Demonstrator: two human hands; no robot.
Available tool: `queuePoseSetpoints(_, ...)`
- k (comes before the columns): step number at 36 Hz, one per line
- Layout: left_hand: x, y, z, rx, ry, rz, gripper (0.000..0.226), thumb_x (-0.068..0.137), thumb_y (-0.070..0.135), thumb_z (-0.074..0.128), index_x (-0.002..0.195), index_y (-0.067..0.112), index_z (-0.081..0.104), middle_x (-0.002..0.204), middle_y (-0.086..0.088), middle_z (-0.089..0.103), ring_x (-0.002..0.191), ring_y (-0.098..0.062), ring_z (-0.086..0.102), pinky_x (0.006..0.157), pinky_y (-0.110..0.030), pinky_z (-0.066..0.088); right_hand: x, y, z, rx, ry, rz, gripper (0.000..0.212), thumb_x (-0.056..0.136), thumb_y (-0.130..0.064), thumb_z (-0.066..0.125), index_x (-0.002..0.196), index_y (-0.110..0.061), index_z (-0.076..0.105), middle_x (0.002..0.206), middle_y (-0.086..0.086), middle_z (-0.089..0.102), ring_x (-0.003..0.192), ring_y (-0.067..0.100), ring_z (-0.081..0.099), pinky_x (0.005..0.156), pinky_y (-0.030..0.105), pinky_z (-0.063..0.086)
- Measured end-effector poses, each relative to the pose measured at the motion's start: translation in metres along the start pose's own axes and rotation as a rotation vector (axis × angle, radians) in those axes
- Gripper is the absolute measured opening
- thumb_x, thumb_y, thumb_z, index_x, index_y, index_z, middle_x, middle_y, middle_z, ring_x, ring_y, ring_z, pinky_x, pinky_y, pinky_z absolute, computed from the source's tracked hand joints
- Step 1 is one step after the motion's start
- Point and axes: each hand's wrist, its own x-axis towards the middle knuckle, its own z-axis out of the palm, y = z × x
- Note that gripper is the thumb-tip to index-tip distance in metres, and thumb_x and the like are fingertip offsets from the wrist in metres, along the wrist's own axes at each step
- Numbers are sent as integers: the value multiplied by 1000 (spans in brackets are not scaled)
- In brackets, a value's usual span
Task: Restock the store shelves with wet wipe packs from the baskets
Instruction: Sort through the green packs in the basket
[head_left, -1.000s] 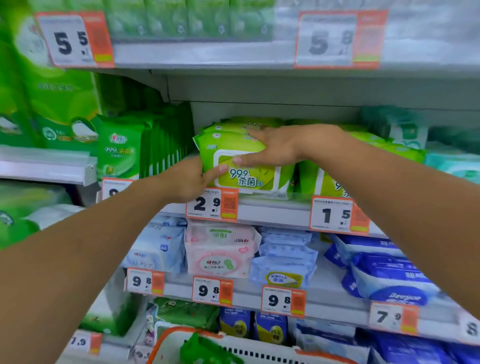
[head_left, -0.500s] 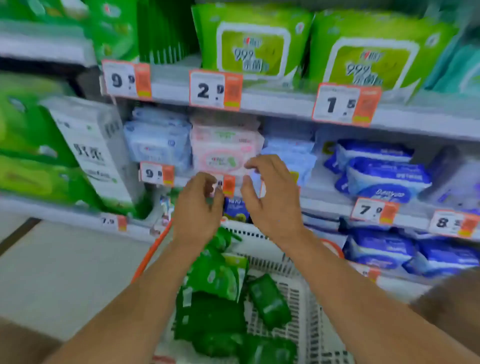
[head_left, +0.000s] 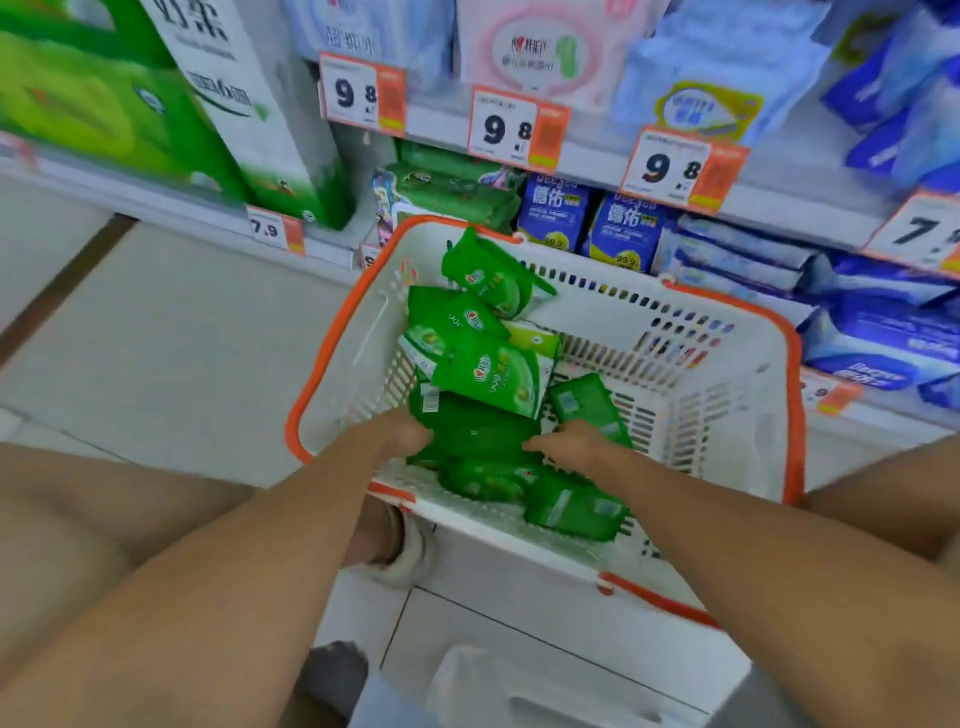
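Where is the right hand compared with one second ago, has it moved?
Yes. The right hand has come down from the upper shelf into the white basket, now touching the green packs there.

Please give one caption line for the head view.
Both hands reach green wipe packs in basket.

Orange-and-white price tags (head_left: 516, 130) are clipped along the shelf edges (three read 9.8). A tall white-and-green carton (head_left: 254, 104) is stood at left. Pale floor tiles (head_left: 156, 353) and a shoe (head_left: 410, 556) are seen below.
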Motion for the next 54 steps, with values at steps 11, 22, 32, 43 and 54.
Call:
queuePoseSetpoints(11,29,4,5,-555,-196,-187,17,96,11,52,111,5,57,114,-17,65,97,-25,63,79,-32,47,21,-16,15,335,-207,101,68,71,-40,81,128,-14,55,124,7,63,110,24,59,95,38,48)
queuePoseSetpoints(22,7,37,-28,-647,-204,-129,37,79,35,72,109,15,63,101,-8,75,88,-23,71,76,-32,57,-5,-25,-8,326,-134,87,58,81,-71,62,116,-25,56,111,4,63,94,25,61,82,33,52)
queuePoseSetpoints(32,-46,66,-23,-630,-195,80,50,68,43,88,103,11,70,52,5,56,50,-10,50,53,-23,45,-61,-28,-94,177,-63,34,48,90,-57,51,55,-24,48,45,-8,33,35,5,22,49,19,20)
queuePoseSetpoints(43,-86,74,-21,-811,147,344,83,41,69,88,102,25,50,110,-5,66,95,-25,68,84,-44,58,-83,8,-74,750,-19,-224,69,66,-69,75,122,-30,68,125,2,70,109,30,68,100,60,48)
queuePoseSetpoints(54,-175,120,-119,-1221,-126,646,57,63,12,81,118,13,65,110,-10,75,90,-25,74,75,-46,62,-211,-86,-173,1057,182,-971,60,62,-13,82,118,-22,61,110,6,70,74,20,71,58,29,55)
